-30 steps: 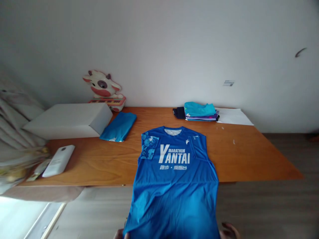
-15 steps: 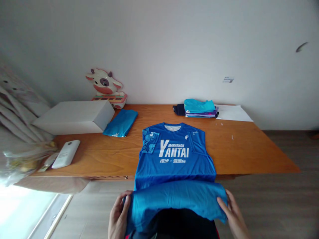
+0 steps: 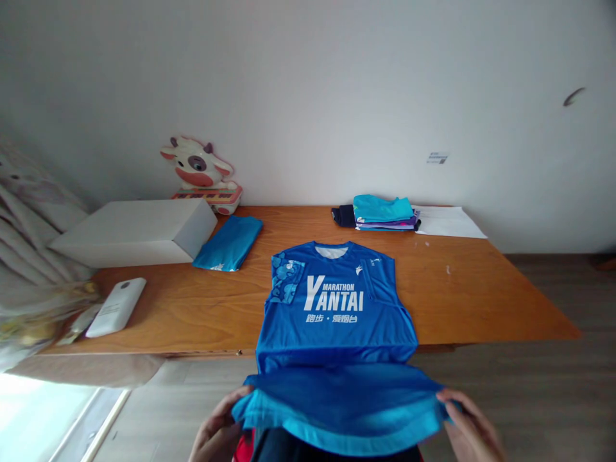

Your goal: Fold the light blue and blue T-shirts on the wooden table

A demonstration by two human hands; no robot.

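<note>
Both wrists (and the curtain (image 3: 29, 256)) cut off at frame edges

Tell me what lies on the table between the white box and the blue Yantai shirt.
In the head view, a folded teal garment lies between the white box and the blue Yantai shirt.

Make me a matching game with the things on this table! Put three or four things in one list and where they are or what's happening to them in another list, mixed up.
Things:
1. blue vest
2. white box
3. cow toy
4. stack of folded clothes

Places or states:
A. at the back right of the table, beside a white paper
B. against the wall, behind the box
C. hem held up by the left hand and right hand
D. at the left of the table

Pairs: 1-C, 2-D, 3-B, 4-A
</note>
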